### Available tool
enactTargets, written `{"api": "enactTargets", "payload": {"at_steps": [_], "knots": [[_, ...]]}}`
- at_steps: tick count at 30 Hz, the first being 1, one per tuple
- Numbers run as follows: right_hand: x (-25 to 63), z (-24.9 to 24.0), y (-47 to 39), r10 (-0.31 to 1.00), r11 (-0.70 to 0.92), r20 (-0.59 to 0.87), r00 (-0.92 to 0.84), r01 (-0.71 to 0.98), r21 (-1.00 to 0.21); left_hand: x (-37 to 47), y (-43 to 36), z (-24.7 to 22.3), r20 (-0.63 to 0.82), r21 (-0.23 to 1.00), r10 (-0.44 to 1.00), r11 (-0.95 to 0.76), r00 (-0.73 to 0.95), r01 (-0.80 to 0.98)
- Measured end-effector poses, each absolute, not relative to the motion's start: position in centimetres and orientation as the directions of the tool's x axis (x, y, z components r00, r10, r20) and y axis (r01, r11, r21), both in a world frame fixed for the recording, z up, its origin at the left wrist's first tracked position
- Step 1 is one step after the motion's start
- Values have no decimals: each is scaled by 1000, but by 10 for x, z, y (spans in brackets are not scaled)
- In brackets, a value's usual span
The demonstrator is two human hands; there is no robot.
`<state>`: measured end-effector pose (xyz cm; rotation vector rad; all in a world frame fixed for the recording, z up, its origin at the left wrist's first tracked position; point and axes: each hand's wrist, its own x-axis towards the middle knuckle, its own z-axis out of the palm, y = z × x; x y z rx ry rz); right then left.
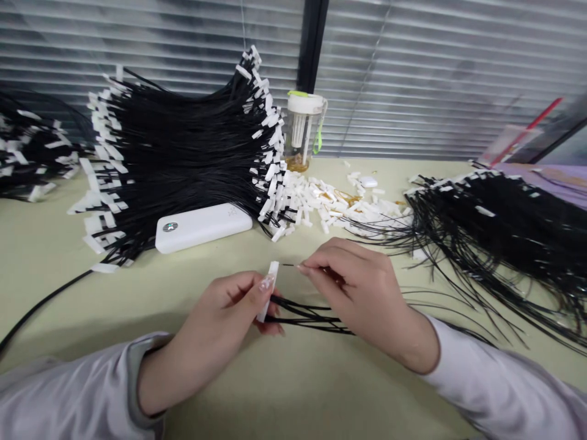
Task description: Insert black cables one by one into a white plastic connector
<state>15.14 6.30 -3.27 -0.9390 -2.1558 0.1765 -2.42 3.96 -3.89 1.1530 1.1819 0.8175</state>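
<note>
Between the thumb and fingers of my left hand is a white connector housing, tilted slightly off upright. Several black wires run from the housing's right side and pass beneath my right hand. That hand is closed in a pinch on one thin black wire. The wire's tip points left at the upper end of the housing, with a small gap between them. My curled right fingers partly hide the rest of this wire.
A tall stack of black cables with white connectors stands behind a white power bank. Loose white housings lie mid-table beside a clear bottle. Loose-ended black wires spread at right; another cable bundle lies far left.
</note>
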Motion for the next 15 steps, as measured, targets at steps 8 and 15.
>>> {"api": "enactTargets", "payload": {"at_steps": [8, 15], "knots": [[159, -27, 66, 312, 812, 638, -703, 547, 206, -24, 38, -37, -278, 960, 928, 269, 247, 71], [161, -16, 70, 56, 828, 575, -816, 359, 430, -27, 39, -41, -295, 951, 900, 309, 322, 9]]}}
